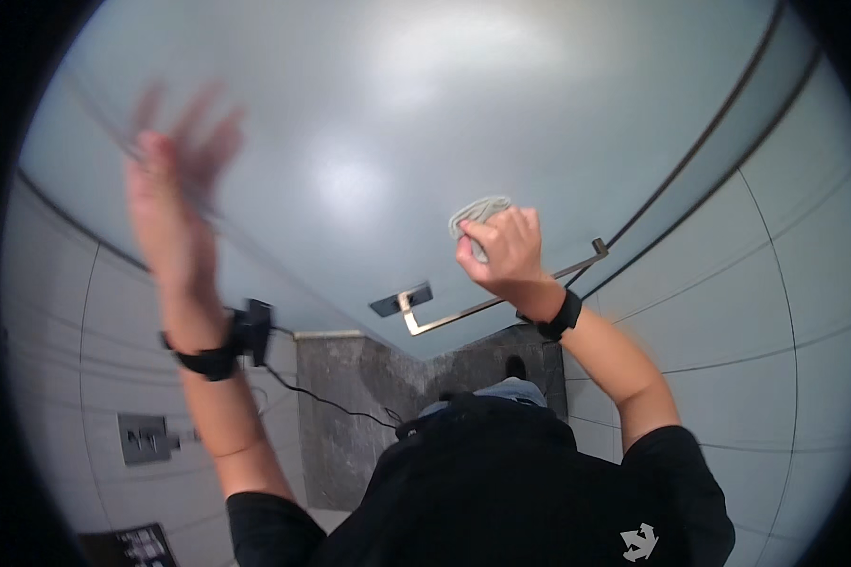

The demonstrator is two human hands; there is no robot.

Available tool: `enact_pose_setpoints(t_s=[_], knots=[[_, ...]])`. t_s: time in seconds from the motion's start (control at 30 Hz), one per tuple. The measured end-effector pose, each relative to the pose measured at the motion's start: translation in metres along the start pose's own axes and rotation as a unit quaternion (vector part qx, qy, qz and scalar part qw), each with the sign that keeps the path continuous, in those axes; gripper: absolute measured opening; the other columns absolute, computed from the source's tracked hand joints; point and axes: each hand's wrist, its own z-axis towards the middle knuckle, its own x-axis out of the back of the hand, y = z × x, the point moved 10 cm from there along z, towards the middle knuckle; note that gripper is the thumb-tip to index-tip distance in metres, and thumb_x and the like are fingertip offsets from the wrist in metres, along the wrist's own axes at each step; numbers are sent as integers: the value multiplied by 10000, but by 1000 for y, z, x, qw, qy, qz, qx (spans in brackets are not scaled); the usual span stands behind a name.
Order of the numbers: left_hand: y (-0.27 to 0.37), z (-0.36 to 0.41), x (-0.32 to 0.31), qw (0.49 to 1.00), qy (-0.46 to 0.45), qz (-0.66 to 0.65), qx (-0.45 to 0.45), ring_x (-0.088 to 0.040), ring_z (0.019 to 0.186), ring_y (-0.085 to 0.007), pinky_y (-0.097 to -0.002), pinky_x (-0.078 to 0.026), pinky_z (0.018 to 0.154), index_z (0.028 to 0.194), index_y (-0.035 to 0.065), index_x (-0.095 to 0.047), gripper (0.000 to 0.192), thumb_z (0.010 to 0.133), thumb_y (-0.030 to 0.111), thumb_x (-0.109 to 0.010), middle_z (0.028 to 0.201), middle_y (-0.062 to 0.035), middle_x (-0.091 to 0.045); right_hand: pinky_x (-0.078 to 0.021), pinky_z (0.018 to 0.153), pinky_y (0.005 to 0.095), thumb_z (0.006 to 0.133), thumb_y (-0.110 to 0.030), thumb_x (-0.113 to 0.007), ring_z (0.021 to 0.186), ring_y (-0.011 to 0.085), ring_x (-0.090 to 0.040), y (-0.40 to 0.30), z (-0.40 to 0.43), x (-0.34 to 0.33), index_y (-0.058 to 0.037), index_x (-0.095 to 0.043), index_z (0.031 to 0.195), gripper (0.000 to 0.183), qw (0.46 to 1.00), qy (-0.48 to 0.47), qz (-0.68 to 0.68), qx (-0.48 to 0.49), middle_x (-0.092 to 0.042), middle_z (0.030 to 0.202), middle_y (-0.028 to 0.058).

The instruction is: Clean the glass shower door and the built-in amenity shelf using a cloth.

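A folded pale grey cloth (484,209) is pinched in my right hand (507,248). That hand is in front of a large, smooth pale panel (411,149), which looks like a frosted glass door; contact between cloth and panel is hard to judge. Just below my right wrist runs a metal bar handle (461,315), angled up to the right. My left hand (174,191) is raised by the panel's left edge line, fingers spread and blurred by motion. Nothing shows in it, and whether it touches the panel is unclear.
Tiled walls flank the panel, on the left (49,283) and right (716,319). A square metal plate (142,439) is on the left wall. From a black wrist-mounted device (258,332), a black cable (326,400) runs to my waist. Below lies a grey floor (333,368).
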Motion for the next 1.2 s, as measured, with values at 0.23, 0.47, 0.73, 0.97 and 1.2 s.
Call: enact_pose_setpoints(t_s=[0.23,0.47,0.73,0.97,1.2], knots=[[-141,-182,-3,974,111,-42,194,-599,1002,-199,-350,-469,915,1206,-29,-527,548,982,470,-496,1092,-105,-630,-358,690,337,755,-125,-705,721,153,-494,-63,-55,-62,-188,-593,1161,425,983,-164,68,37,-491,793,-26],[-130,-209,-8,970,144,-78,182,-587,959,-135,-280,-467,868,1153,-18,-558,367,973,300,-590,1056,-71,-634,-387,716,348,701,-23,-739,779,190,-514,-23,25,9,-155,-661,1097,425,997,-32,-46,50,-545,844,4],[-150,-210,-7,967,171,-81,173,-584,979,-156,-301,-462,895,1182,-18,-538,483,958,407,-583,1098,-84,-619,-426,825,306,875,-160,-671,912,164,-513,157,77,132,-46,-620,1193,341,942,226,41,-245,-579,1040,54],[-147,-212,-10,966,172,-83,174,-573,1033,-167,-309,-460,914,1206,-27,-506,511,959,414,-577,1151,-100,-600,-439,767,311,849,-110,-687,839,186,-487,83,59,88,-58,-624,1210,370,971,140,-64,-183,-518,955,54],[-142,-211,-8,967,193,-64,154,-558,1021,-179,-315,-449,910,1183,-29,-513,546,946,458,-578,1124,-102,-591,-434,694,312,727,-46,-760,776,197,-502,20,73,47,-88,-650,1177,464,997,30,12,-72,-503,893,45]])
